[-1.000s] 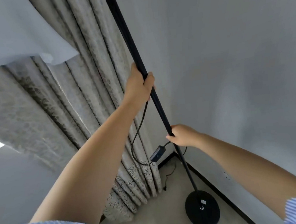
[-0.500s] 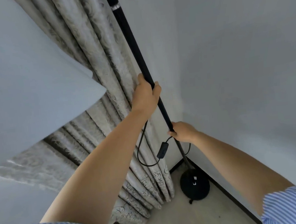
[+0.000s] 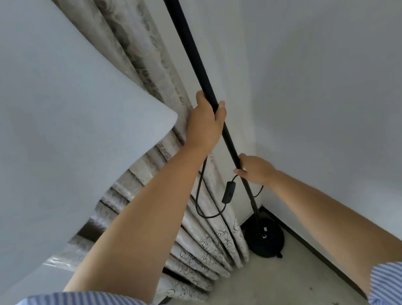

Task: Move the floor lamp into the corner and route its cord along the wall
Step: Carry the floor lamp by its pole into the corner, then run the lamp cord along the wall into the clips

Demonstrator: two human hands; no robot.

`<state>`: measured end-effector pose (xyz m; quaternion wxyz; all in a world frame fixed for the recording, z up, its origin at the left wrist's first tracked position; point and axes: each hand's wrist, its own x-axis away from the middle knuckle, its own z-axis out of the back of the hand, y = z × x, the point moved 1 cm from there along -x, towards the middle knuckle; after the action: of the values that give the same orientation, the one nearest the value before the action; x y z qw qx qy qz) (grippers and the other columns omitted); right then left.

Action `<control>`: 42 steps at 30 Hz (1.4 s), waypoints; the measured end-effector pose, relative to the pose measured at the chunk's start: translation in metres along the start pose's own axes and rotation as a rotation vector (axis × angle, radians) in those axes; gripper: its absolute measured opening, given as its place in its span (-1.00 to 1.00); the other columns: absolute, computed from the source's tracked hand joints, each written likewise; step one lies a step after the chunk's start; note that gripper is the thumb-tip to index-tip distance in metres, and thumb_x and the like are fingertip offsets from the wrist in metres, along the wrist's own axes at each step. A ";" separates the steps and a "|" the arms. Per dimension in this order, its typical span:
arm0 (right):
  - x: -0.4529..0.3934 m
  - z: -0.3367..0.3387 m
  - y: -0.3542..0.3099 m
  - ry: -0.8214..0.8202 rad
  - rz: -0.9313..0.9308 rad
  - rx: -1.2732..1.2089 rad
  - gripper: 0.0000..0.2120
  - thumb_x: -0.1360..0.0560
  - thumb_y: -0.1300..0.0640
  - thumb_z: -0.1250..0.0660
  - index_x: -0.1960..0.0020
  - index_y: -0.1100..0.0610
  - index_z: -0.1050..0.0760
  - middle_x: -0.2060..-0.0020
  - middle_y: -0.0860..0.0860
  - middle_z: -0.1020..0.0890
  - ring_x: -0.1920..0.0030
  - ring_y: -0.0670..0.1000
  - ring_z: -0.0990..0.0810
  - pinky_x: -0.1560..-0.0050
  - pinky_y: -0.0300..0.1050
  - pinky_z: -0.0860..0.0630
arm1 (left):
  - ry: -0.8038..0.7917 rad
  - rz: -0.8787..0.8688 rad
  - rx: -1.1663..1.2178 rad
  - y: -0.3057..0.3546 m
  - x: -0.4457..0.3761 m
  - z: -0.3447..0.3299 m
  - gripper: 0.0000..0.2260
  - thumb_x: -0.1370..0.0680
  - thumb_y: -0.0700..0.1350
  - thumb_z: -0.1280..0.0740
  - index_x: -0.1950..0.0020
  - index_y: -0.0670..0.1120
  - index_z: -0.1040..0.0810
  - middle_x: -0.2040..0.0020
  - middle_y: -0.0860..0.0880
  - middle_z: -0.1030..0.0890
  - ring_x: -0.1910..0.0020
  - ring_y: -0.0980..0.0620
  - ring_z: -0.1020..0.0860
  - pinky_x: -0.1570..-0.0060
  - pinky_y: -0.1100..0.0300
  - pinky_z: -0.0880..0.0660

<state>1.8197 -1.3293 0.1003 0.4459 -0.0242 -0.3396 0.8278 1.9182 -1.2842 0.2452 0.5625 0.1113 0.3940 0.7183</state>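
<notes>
The floor lamp's black pole (image 3: 190, 44) rises from a round black base (image 3: 266, 240) that sits on the floor in the corner. My left hand (image 3: 206, 122) grips the pole at mid height. Lower down, my right hand (image 3: 256, 169) grips the pole too. The black cord (image 3: 200, 202) hangs in a loop beside the pole, with its inline switch (image 3: 228, 194) dangling just below my right hand. A short bit of cord shows at the base's front edge. The lamp's head is out of view.
Patterned beige curtains (image 3: 205, 246) hang just left of the base and touch the floor. White walls (image 3: 325, 89) meet in the corner, with a dark baseboard (image 3: 317, 252) along the right wall. A pale grey slab (image 3: 56, 130) fills the left of the view.
The lamp's base has moved from the open floor back into the corner beside the curtains. Both hands have kept their grip on the pole.
</notes>
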 end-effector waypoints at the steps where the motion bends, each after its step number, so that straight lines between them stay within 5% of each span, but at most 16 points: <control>1: 0.005 0.003 0.006 -0.012 -0.020 -0.012 -0.65 -0.51 0.03 -0.19 -0.17 0.25 -0.32 0.02 0.17 -0.55 -0.02 0.20 -0.52 0.03 0.02 -0.45 | -0.001 -0.012 0.008 0.001 0.000 -0.003 -0.76 -0.63 -0.19 -0.15 -0.20 -0.34 -0.27 0.20 -0.20 -0.52 0.26 -0.13 -0.55 0.17 -0.16 -0.62; 3: 0.018 0.010 0.016 -0.082 -0.088 0.031 -0.77 -0.52 0.05 -0.18 0.08 0.23 -0.42 0.18 0.05 -0.49 0.04 0.14 -0.47 0.13 -0.10 -0.42 | 0.012 -0.034 0.015 0.003 0.000 -0.008 -0.77 -0.63 -0.18 -0.15 -0.18 -0.33 -0.29 0.21 -0.18 -0.51 0.27 -0.10 -0.53 0.19 -0.14 -0.62; 5: 0.036 0.023 0.021 -0.130 -0.129 0.072 -0.67 -0.53 0.14 -0.12 0.38 0.21 -0.36 0.39 0.01 -0.36 0.21 0.07 -0.41 0.35 -0.23 -0.25 | 0.034 -0.040 0.017 0.005 0.000 -0.012 -0.76 -0.63 -0.17 -0.15 -0.19 -0.34 -0.30 0.14 -0.27 -0.57 0.26 -0.08 -0.53 0.18 -0.08 -0.62; 8: 0.069 0.049 0.023 -0.130 -0.172 0.025 -0.71 -0.50 0.28 -0.11 0.34 0.34 -0.44 0.44 0.04 -0.29 0.35 0.04 -0.34 0.50 -0.28 -0.21 | 0.020 -0.023 0.038 0.008 0.005 -0.019 -0.76 -0.62 -0.20 -0.18 -0.20 -0.33 -0.31 -0.02 -0.31 -0.58 0.21 -0.10 -0.53 0.15 0.04 -0.58; 11: 0.114 0.061 0.016 -0.113 -0.210 -0.081 -0.67 -0.48 0.31 -0.12 0.46 0.18 -0.29 0.49 0.05 -0.30 0.51 0.00 -0.26 0.60 -0.29 -0.20 | -0.031 -0.013 0.075 0.010 0.027 -0.026 -0.73 -0.60 -0.29 -0.18 -0.29 -0.30 -0.26 -0.18 -0.24 -0.49 0.10 0.03 -0.45 0.08 0.22 -0.44; 16: 0.185 0.047 0.005 0.069 -0.185 -0.320 -0.72 -0.49 0.24 -0.20 0.40 0.19 -0.38 0.49 0.06 -0.36 0.75 -0.16 -0.25 0.72 -0.40 -0.17 | -0.277 0.037 -0.030 -0.004 0.092 -0.037 -0.70 -0.60 -0.26 -0.16 -0.33 -0.26 -0.28 -0.24 -0.21 -0.43 -0.15 -0.12 -0.45 -0.19 0.06 -0.42; 20: 0.246 0.021 -0.006 0.231 -0.201 -0.482 -0.72 -0.48 0.28 -0.18 0.40 0.12 -0.39 0.50 0.03 -0.45 0.74 -0.18 -0.24 0.72 -0.42 -0.16 | -0.519 0.098 -0.172 -0.018 0.162 -0.036 -0.82 -0.63 -0.24 -0.10 -0.17 -0.11 -0.42 -0.07 -0.12 -0.50 -0.04 -0.08 -0.50 0.00 0.10 -0.47; 22: 0.278 0.004 -0.016 0.296 -0.228 -0.517 -0.74 -0.48 0.26 -0.18 0.38 0.10 -0.41 0.50 0.01 -0.49 0.71 -0.16 -0.27 0.71 -0.43 -0.18 | -0.503 0.152 -0.161 -0.023 0.199 -0.032 -0.84 -0.63 -0.21 -0.09 0.05 -0.03 -0.42 0.23 0.01 -0.48 0.26 0.01 -0.48 0.32 0.17 -0.42; 26: 0.332 -0.024 -0.038 0.307 -0.246 -0.527 -0.81 -0.50 0.26 -0.16 0.25 0.11 -0.45 0.44 -0.02 -0.51 0.58 -0.10 -0.33 0.68 -0.43 -0.25 | -0.472 0.262 -0.017 -0.024 0.259 -0.026 -0.81 -0.64 -0.14 -0.07 0.05 -0.15 -0.44 0.36 0.02 -0.36 0.43 0.04 -0.37 0.52 0.24 -0.23; 29: 0.368 -0.041 -0.051 0.238 -0.271 -0.537 -0.76 -0.49 0.35 -0.07 -0.06 0.18 -0.43 0.35 -0.02 -0.52 0.47 -0.06 -0.37 0.57 -0.43 -0.35 | -0.515 0.607 0.425 -0.012 0.297 -0.022 -0.69 -0.65 -0.05 -0.07 -0.23 -0.26 -0.38 0.26 -0.09 -0.51 0.40 0.07 -0.46 0.27 0.15 -0.50; 32: 0.403 -0.059 -0.058 0.198 -0.258 -0.566 -0.67 -0.50 0.40 0.00 -0.20 0.26 -0.37 0.26 0.02 -0.54 0.44 -0.05 -0.41 0.39 -0.27 -0.41 | -0.537 0.811 0.885 0.011 0.328 -0.014 -0.65 -0.66 -0.06 -0.09 -0.35 -0.26 -0.27 0.19 -0.15 -0.58 0.31 0.00 -0.54 0.18 0.10 -0.52; 35: 0.434 -0.070 -0.057 0.191 -0.240 -0.578 -0.68 -0.50 0.41 -0.01 -0.20 0.35 -0.36 0.10 0.24 -0.58 0.43 -0.04 -0.46 0.47 -0.34 -0.43 | -0.486 0.821 1.120 0.034 0.351 -0.007 -0.68 -0.65 -0.19 -0.11 -0.38 -0.26 -0.26 0.36 -0.11 -0.64 0.41 0.05 -0.61 0.27 0.20 -0.49; 37: 0.453 -0.076 -0.052 0.205 -0.228 -0.650 -0.73 -0.51 0.39 -0.03 -0.16 0.39 -0.37 0.19 0.23 -0.59 0.47 -0.08 -0.53 0.47 -0.36 -0.46 | -0.462 0.770 1.137 0.047 0.364 -0.004 -0.70 -0.64 -0.26 -0.13 -0.37 -0.28 -0.28 0.45 -0.05 -0.65 0.57 0.15 -0.61 0.35 0.27 -0.46; 42: 0.504 -0.108 -0.032 0.078 -0.221 -0.792 -0.81 -0.55 0.22 -0.09 0.03 0.21 -0.47 0.35 0.01 -0.58 0.42 -0.15 -0.57 0.32 -0.31 -0.47 | -0.436 0.709 1.210 0.073 0.392 -0.004 -0.72 -0.63 -0.28 -0.14 -0.34 -0.23 -0.30 0.13 -0.05 -0.57 0.49 0.12 -0.60 0.53 0.39 -0.55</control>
<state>1.5770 -0.8784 0.1686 0.5007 -0.1888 -0.6153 0.5788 1.7289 -0.9390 0.1817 0.2022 0.6635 0.5412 0.4754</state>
